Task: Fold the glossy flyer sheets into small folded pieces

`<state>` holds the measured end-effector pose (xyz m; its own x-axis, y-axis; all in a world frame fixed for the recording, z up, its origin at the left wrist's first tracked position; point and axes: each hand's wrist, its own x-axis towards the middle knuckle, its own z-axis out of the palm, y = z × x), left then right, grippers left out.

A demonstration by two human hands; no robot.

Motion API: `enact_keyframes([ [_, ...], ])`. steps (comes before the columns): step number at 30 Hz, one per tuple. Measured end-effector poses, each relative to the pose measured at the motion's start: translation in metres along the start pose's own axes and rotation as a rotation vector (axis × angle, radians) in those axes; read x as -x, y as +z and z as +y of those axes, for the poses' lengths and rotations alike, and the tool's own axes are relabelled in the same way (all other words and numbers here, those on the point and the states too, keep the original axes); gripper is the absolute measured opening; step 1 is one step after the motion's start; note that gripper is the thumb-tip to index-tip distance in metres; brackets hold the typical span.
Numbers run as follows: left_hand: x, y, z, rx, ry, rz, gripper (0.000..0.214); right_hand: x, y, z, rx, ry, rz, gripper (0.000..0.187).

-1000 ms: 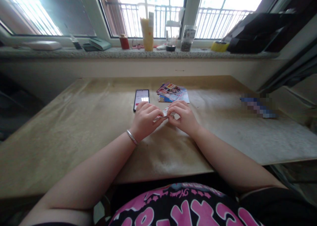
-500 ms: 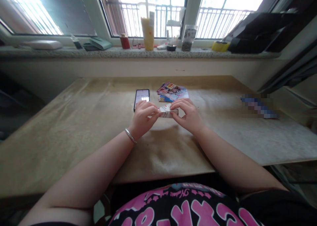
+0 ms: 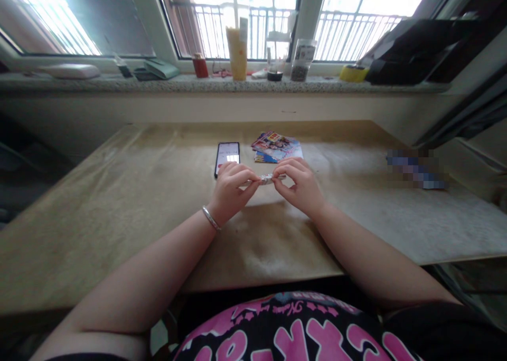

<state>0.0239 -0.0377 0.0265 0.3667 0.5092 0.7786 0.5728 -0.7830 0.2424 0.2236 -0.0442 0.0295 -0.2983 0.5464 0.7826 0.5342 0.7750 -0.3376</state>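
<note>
A small piece of printed white paper (image 3: 266, 179), folded into a narrow strip, is held just above the table between my two hands. My left hand (image 3: 234, 187) pinches its left end between thumb and fingers. At the right end, my right hand (image 3: 298, 184) pinches it in the same way. Behind my left hand lies a phone (image 3: 227, 152) with its screen lit, its lower part covered by my fingers. Beyond my right hand is a loose pile of colourful printed sheets (image 3: 277, 145).
The table (image 3: 138, 208) has a tan cover. A blurred bluish item (image 3: 415, 171) lies at its right side. Along the windowsill (image 3: 178, 85) stand a red jar (image 3: 200, 65), a tall yellow container (image 3: 237, 55), a clear jar (image 3: 301, 63) and a black bag (image 3: 412, 55).
The paper showed a wider printed face before; now it appears as a thin strip. My left fingers have moved slightly right, closer to my right hand.
</note>
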Motion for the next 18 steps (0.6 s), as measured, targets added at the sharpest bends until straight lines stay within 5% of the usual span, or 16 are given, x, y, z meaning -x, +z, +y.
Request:
enact_keyframes([
  [18,0.0008,0.0001,0.0032,-0.079,0.055,0.044,0.007,0.0010,0.0034,-0.0040,-0.042,0.010,-0.005,0.008],
])
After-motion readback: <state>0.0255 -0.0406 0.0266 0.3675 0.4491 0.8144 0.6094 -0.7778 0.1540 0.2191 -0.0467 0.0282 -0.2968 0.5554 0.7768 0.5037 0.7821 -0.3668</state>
